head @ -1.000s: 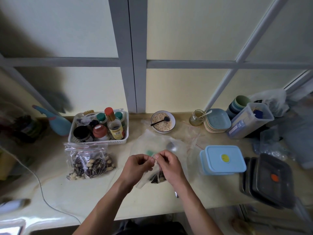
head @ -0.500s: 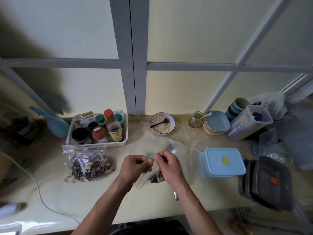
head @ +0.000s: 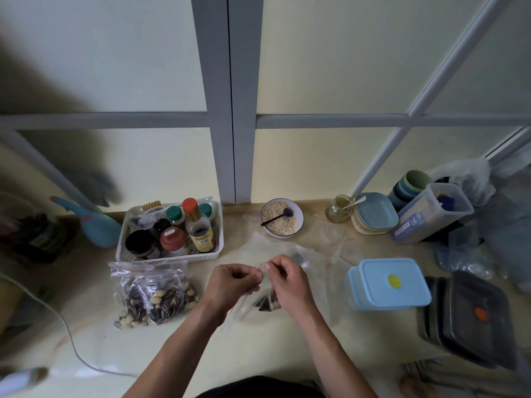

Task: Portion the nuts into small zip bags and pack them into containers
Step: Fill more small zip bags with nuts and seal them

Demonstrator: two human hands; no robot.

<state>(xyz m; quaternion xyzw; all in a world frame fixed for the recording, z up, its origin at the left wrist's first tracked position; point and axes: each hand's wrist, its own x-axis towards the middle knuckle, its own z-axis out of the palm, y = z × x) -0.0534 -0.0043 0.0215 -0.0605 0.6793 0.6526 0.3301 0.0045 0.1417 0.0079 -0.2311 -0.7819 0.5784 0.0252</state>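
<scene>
Bare counter (head: 273,349) in front, hemmed by filled zip bags (head: 155,294) left and blue-lidded container (head: 389,284) right.

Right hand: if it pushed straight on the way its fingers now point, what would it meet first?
The right hand pinches the small zip bag, fingers pointing left. It would almost at once meet the left hand pinching the same top edge; they look nearly touching, though depth is unclear.

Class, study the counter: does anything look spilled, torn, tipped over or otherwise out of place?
Nothing stands out. Both hands, left hand and right hand, pinch the top of a small zip bag. The filled bags lie by the white basket. No loose nuts show on the counter.
</scene>
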